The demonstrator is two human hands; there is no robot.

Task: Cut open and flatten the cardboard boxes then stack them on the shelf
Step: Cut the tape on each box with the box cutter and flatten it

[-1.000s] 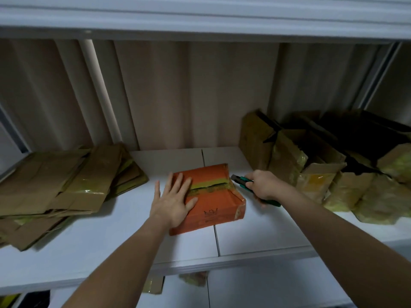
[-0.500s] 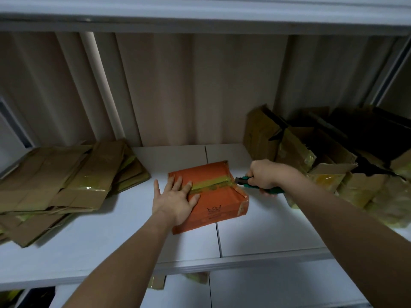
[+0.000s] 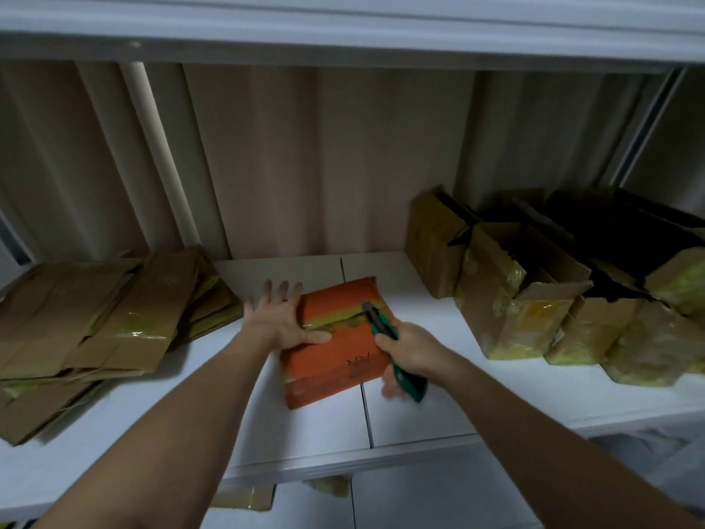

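An orange cardboard box (image 3: 335, 360) with a strip of yellowish tape across its top lies in the middle of the white shelf (image 3: 438, 410). My left hand (image 3: 280, 320) presses flat on the box's left part, fingers spread and thumb along the tape. My right hand (image 3: 410, 351) grips a green utility knife (image 3: 385, 334) at the box's right side. The knife's tip rests on the tape seam near the right end, where the tape looks split.
A pile of flattened brown boxes (image 3: 95, 330) lies on the shelf's left. Several uncut taped brown boxes (image 3: 553, 299) crowd the right side. A beige corrugated wall (image 3: 324, 166) stands behind, another shelf board (image 3: 343, 32) above. Scraps of cardboard (image 3: 244, 500) show on the lower level.
My right hand has swung from the box's right end to its near right side, and the knife tip now sits on top of the tape seam. The left hand stays pressed on the box.
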